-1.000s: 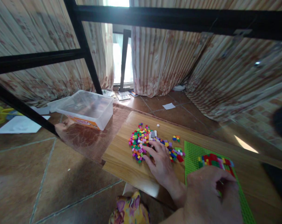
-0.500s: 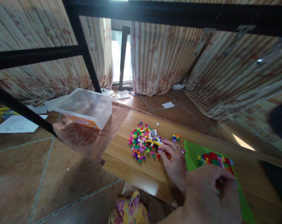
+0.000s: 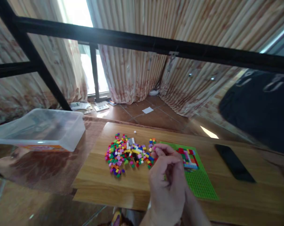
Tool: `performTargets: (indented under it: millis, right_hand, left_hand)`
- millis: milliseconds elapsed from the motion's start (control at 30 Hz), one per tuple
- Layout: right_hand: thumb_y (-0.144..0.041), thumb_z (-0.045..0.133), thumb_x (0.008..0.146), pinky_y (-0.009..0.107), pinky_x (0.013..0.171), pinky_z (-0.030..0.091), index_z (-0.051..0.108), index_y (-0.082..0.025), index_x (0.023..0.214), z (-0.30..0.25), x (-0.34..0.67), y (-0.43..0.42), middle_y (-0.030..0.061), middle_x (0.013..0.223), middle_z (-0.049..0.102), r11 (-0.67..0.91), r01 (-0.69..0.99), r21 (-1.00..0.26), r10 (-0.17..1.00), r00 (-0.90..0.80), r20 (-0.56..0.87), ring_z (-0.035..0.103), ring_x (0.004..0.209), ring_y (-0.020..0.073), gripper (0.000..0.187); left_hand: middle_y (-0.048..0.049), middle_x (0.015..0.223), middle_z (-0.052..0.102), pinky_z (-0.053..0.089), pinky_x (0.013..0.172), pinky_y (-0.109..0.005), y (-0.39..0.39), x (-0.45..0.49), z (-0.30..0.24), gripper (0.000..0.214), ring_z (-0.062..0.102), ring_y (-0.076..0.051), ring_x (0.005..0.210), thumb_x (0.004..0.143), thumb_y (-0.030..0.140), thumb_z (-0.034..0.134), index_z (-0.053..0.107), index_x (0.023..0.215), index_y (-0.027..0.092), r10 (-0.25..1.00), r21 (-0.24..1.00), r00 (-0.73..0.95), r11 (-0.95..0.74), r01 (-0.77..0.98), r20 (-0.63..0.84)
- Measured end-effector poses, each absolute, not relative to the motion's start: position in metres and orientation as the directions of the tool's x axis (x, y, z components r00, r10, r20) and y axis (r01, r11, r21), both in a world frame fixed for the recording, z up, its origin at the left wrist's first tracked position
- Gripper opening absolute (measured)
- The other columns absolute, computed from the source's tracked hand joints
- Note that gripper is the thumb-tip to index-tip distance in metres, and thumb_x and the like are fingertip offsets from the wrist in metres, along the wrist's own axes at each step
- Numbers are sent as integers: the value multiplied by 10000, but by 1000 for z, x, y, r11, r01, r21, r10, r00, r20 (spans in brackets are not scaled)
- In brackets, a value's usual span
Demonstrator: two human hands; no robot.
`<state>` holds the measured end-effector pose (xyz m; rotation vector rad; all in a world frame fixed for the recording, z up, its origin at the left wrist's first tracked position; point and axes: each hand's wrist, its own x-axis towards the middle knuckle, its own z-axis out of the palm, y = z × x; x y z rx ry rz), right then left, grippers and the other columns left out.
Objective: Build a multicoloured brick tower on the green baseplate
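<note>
Small, glossy, many-coloured plastic bricks (image 3: pixel 137 150) lie heaped toward the left end of the brown wooden table (image 3: pixel 95 169). They look light, stiff and slightly slippery, best pinched by opposite sides. The left hand (image 3: pixel 164 186) overlaps the right hand (image 3: pixel 171 152), fingers curled; what either grasps, I cannot tell. Both partly cover the green studded baseplate (image 3: pixel 200 185).

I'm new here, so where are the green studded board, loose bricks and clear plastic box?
Green studded board (image 3: pixel 199 183): head view, bare studded surface.
Loose bricks (image 3: pixel 128 151): head view, middle of pile.
Clear plastic box (image 3: pixel 74 135): head view, right-hand wall.
</note>
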<state>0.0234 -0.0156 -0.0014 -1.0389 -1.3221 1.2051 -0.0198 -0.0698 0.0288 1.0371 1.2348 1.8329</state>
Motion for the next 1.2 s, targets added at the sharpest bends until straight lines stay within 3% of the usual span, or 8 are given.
performTargets:
  millis: [233,367,667,933,1200]
  right_hand:
    - [-381,737,730,272,603,530,726,-201,871,24,104,20,32,795,725,181,14,-983,947,269,179,649,641,136,228]
    - [-368,738,698,286,613,523,731,-178,831,13,149,33,41,767,722,169,98,-981,892,409,195,638,641,144,233]
    - [-371,637,761,350,688,524,752,-162,853,8,165,31,79,778,746,92,365,-926,968,185,169,671,707,210,256]
    - [-357,598,797,335,705,520,733,-187,820,4,158,25,67,808,754,117,421,-900,987,53,153,682,739,211,218]
    - [-313,529,834,353,713,477,715,-207,789,0,137,21,66,817,730,197,684,-702,956,26,293,662,757,221,219]
  left_hand:
    - [12,674,595,423,576,-191,-52,-22,15,60,522,-104,614,769,224,633,648,761,167,913,956,-408,-123,-267,4]
    - [17,655,578,385,542,-193,-45,-12,8,95,489,-102,582,734,252,632,636,768,163,948,970,-310,-8,-242,-69]
    - [41,579,533,306,473,-196,-37,8,2,134,431,-97,497,756,262,583,630,822,154,967,992,-224,125,-11,-124]
    - [24,657,566,359,524,-218,-32,20,-8,204,502,-121,556,799,237,570,624,978,154,967,985,-240,119,127,-86]
    - [5,712,604,401,564,-234,-32,19,-7,185,531,-124,582,811,195,558,643,972,157,970,977,-236,105,183,-61]
